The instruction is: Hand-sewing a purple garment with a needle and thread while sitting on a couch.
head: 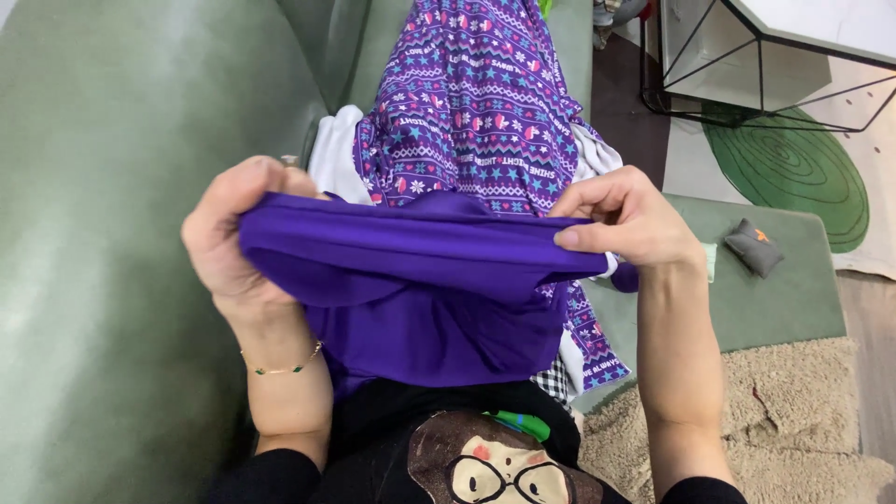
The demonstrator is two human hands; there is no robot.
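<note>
A plain purple garment [420,280] is stretched flat between both hands in front of me. My left hand [229,233] grips its left edge, fingers curled over the fabric. At the right edge my right hand [625,219] pinches the cloth between thumb and fingers. The rest of the garment hangs down toward my lap. Behind it lies a purple patterned cloth [476,103] with stars and stripes, spread over the green sofa [112,233].
White cloth [331,154] shows under the patterned piece, and a checked black-and-white piece [553,380] peeks out below. A small grey pouch [753,245] rests on the sofa's right part. A beige shaggy rug [793,420], a green round mat [793,163] and a black-framed table [775,56] lie to the right.
</note>
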